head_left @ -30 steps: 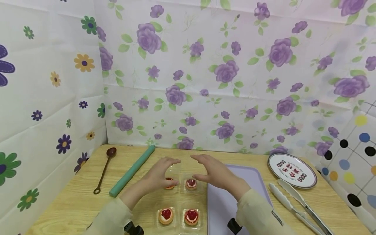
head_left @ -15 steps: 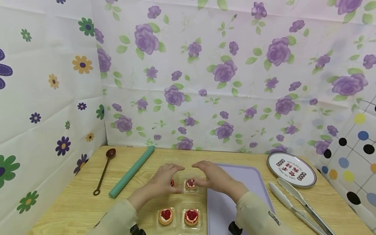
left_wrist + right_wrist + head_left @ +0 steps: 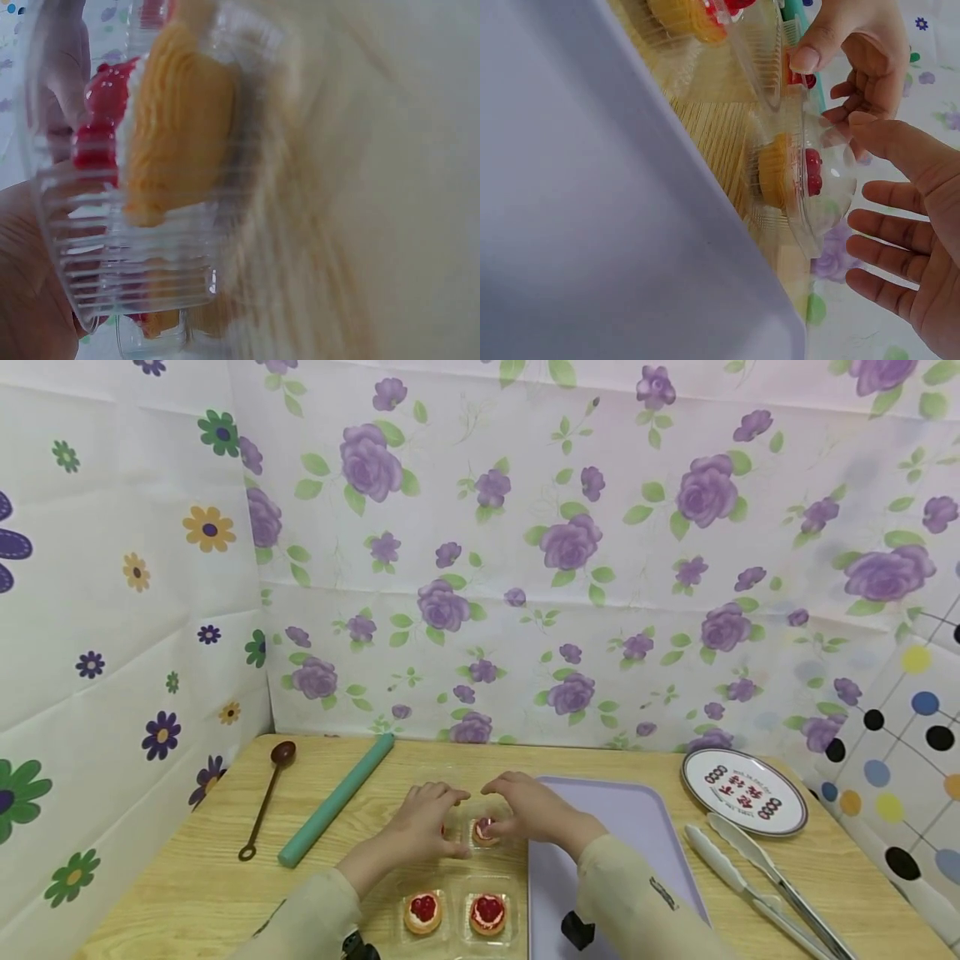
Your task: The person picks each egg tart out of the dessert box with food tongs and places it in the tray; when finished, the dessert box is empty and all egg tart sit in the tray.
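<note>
Wood-grain desk point(image 3: 180, 885), flowered sheeting point(image 3: 517, 560) behind. Left hand point(image 3: 422, 822) and right hand point(image 3: 536, 810) stand wide, fingers parted, either side of a boxed tart point(image 3: 480, 832), beside the lilac tray point(image 3: 637, 814).

Kitchen-like corner: a flowered sheet point(image 3: 465, 493) hangs at 12 o'clock, tongs point(image 3: 722, 862) and plate point(image 3: 746, 792) lie at 4, spoon point(image 3: 264, 803) at 8.

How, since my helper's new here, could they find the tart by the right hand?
On the wooden table, find the lilac tray. Along its left edge lie two red-topped tarts; yours is the farther one, partly behind the right hand.
</note>
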The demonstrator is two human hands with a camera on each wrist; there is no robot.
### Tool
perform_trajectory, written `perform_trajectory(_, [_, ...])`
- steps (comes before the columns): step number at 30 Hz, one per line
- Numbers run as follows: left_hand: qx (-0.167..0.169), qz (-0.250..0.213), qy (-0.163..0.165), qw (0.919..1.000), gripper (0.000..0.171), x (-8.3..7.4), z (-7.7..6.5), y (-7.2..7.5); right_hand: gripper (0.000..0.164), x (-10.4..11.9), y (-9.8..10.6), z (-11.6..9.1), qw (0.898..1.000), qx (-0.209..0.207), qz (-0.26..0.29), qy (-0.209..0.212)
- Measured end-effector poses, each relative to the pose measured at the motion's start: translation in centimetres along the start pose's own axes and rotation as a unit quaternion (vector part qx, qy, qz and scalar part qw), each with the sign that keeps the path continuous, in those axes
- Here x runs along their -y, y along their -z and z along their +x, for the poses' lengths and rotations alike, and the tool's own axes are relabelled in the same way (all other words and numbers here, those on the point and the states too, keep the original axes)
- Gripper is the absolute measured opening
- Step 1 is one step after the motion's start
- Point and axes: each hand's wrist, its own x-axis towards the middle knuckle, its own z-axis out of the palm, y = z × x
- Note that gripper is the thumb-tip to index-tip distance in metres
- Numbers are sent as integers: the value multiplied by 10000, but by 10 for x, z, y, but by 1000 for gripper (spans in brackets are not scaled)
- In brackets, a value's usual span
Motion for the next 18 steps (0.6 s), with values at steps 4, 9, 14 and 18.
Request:
perform_trajectory(4, [15,156,30,9999,78,0,1,-2,68,-2,-4,5,9998,169,-113,26])
perform_trajectory(9, [53,357,-2,9993,80,0,1,-4,79,-4,-10,10,9976,361,-562,197])
perform_trajectory(14, [26,449,-25,9990,81,2,3,-5,83,-2,-15,13,9932,407,-1033,351])
perform_trajectory(18, [42,391,40,9992,81,5,5,-8,81,-1,-17,14,9916,356,-1180,387])
